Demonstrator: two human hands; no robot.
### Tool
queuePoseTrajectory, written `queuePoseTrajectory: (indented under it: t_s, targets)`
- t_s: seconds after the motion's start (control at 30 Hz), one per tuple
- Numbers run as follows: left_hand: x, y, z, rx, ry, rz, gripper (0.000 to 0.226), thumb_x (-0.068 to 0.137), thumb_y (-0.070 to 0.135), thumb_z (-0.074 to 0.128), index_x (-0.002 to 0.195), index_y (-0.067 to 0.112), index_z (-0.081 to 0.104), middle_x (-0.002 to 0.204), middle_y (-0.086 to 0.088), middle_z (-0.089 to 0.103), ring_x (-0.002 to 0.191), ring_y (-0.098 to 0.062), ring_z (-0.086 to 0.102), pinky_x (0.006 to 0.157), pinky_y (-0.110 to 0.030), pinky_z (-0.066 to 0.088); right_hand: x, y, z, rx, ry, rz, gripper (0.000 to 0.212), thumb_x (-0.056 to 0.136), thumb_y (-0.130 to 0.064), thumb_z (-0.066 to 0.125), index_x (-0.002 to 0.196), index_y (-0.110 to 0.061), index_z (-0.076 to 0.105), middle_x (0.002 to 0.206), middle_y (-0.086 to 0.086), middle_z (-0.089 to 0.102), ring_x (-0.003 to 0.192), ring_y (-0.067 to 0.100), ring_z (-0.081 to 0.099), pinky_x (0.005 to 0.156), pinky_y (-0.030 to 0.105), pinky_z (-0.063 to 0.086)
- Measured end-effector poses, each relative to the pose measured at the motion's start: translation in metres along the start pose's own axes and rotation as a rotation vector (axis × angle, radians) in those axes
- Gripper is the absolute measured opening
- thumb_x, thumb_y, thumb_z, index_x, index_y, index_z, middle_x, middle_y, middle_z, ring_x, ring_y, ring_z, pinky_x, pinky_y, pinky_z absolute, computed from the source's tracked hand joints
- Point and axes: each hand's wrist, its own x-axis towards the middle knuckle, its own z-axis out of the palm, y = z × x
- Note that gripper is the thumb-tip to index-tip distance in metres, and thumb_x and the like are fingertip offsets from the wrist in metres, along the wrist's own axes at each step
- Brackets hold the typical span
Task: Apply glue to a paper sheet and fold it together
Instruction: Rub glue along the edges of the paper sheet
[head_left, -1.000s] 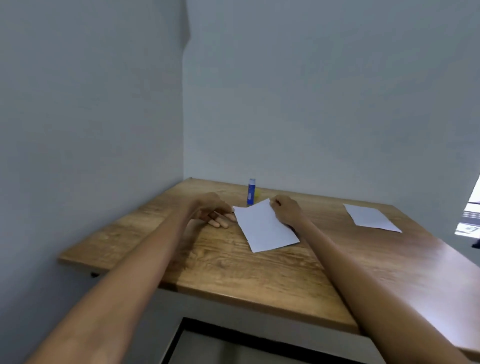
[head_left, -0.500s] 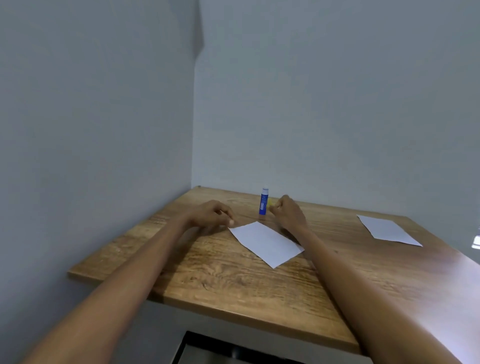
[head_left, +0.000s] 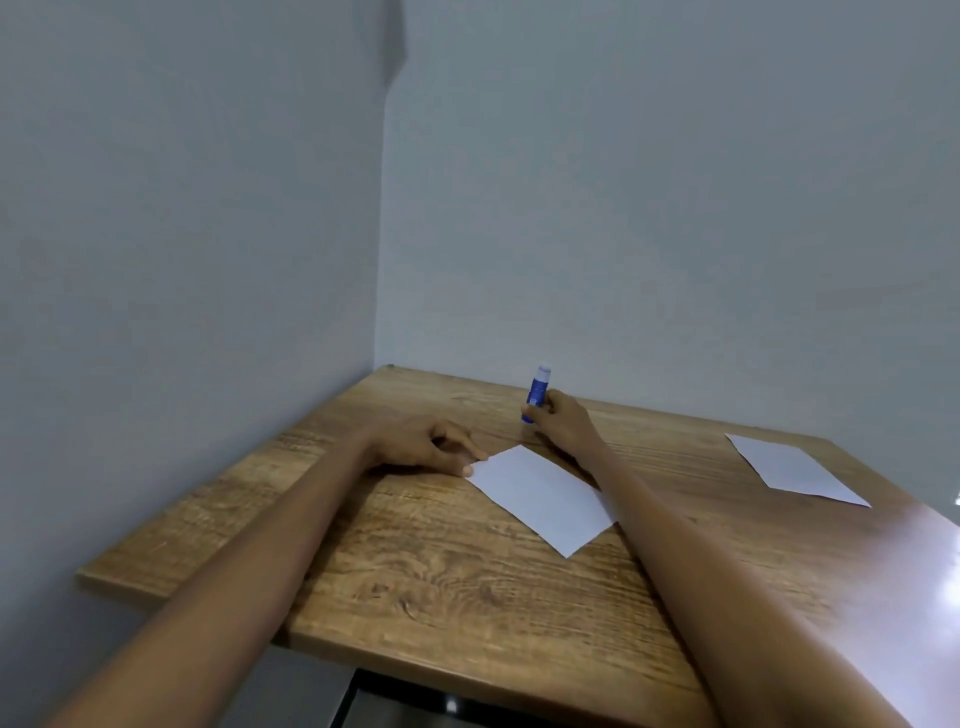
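A white paper sheet (head_left: 540, 496) lies flat near the middle of the wooden table (head_left: 441, 582). My left hand (head_left: 426, 449) rests on the table with its fingertips touching the sheet's left corner. Behind the sheet stands a blue glue stick (head_left: 537, 389) with a white cap. My right hand (head_left: 563, 423) grips the lower part of the stick, which leans a little. My right forearm crosses over the sheet's right edge.
A second white sheet (head_left: 795, 470) lies at the table's far right. Grey walls close the table's back and left sides, meeting in a corner (head_left: 387, 358). The table's front edge runs just below my forearms.
My right hand left the sheet's far corner, reached back and took hold of the glue stick. The sheet now lies flat. My left hand stays at the sheet's left corner.
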Motion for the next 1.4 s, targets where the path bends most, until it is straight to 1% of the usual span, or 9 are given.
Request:
queuePoseTrajectory:
  t_s: [0.07,0.17,0.3,0.47,0.57,0.67,0.73,1.03,1.4]
  targets:
    - [0.001,0.000,0.003,-0.019,0.046,0.017,0.022,0.082,0.036,0.069,0.102,0.046,0.067,0.121,0.020,0.053,0.104,0.022,0.045,0.083,0.001,0.031,-0.005,-0.006,-0.002,0.200,-0.037,-0.012,0.024,0.097,-0.024,0.047,0.111,-0.006,0.055,0.093,0.004,0.060,0.081,0.015,0.055,0.076,0.029,0.042]
    - [-0.003,0.002,0.006,-0.056,0.156,0.043,0.016,0.081,0.032,0.071,0.097,0.030,0.072,0.115,0.005,0.065,0.105,0.002,0.055,0.089,-0.010,0.034,-0.014,-0.018,-0.003,0.415,-0.063,-0.051,0.015,0.098,-0.018,0.040,0.106,-0.018,0.053,0.077,-0.001,0.053,0.066,0.010,0.048,0.062,0.024,0.040]
    - [-0.019,0.002,0.009,-0.106,0.378,0.040,0.015,0.086,0.027,0.066,0.095,0.017,0.073,0.104,0.010,0.068,0.084,0.024,0.054,0.071,0.005,0.034,-0.024,-0.030,-0.001,0.553,-0.034,-0.073,0.017,0.095,-0.016,0.045,0.109,-0.018,0.054,0.069,0.000,0.051,0.058,0.011,0.047,0.055,0.024,0.039]
    - [-0.039,0.005,0.021,0.028,0.436,0.000,0.020,0.088,0.022,0.063,0.107,0.021,0.071,0.125,0.007,0.058,0.116,-0.002,0.051,0.096,-0.014,0.033,-0.034,-0.046,0.005,0.717,-0.064,-0.120,0.009,0.088,-0.023,0.066,0.089,-0.014,0.067,0.075,0.002,0.060,0.063,0.009,0.056,0.061,0.021,0.049]
    - [-0.045,0.011,0.027,0.116,0.442,0.016,0.021,0.088,0.022,0.061,0.106,0.027,0.071,0.123,0.005,0.056,0.112,-0.007,0.051,0.097,-0.020,0.034,-0.037,-0.053,0.013,0.653,-0.073,-0.132,0.019,0.087,-0.034,0.065,0.090,-0.016,0.068,0.080,-0.001,0.066,0.070,0.008,0.063,0.063,0.020,0.053]
    - [-0.047,0.011,0.030,0.301,0.421,-0.001,0.023,0.089,0.025,0.057,0.106,0.035,0.069,0.113,0.005,0.056,0.094,-0.006,0.051,0.073,-0.008,0.031,-0.040,-0.059,0.019,0.504,-0.047,-0.123,0.031,0.089,-0.042,0.059,0.095,-0.012,0.065,0.087,0.004,0.067,0.077,0.013,0.064,0.072,0.031,0.053]
    - [-0.045,0.011,0.031,0.371,0.400,-0.015,0.025,0.091,0.026,0.053,0.110,0.035,0.067,0.112,0.004,0.055,0.090,-0.008,0.051,0.068,-0.013,0.030,-0.045,-0.060,0.023,0.423,-0.034,-0.126,0.032,0.090,-0.042,0.058,0.093,-0.011,0.062,0.087,0.007,0.067,0.076,0.017,0.063,0.077,0.035,0.053]
    - [-0.028,0.010,0.028,0.518,0.301,-0.036,0.035,0.098,0.037,0.038,0.129,0.038,0.054,0.127,0.002,0.048,0.102,-0.006,0.043,0.088,-0.021,0.028,-0.045,-0.040,0.023,0.284,0.185,-0.150,0.027,0.095,-0.036,0.052,0.089,-0.010,0.050,0.072,-0.004,0.053,0.069,0.014,0.050,0.067,0.027,0.039]
    - [-0.028,0.004,0.028,0.520,0.298,-0.024,0.034,0.098,0.040,0.036,0.127,0.034,0.053,0.127,-0.002,0.051,0.115,-0.016,0.047,0.100,-0.032,0.034,-0.050,-0.041,0.037,0.202,0.123,-0.309,0.026,0.095,-0.036,0.052,0.088,-0.011,0.048,0.071,-0.003,0.050,0.062,0.011,0.045,0.060,0.026,0.036]
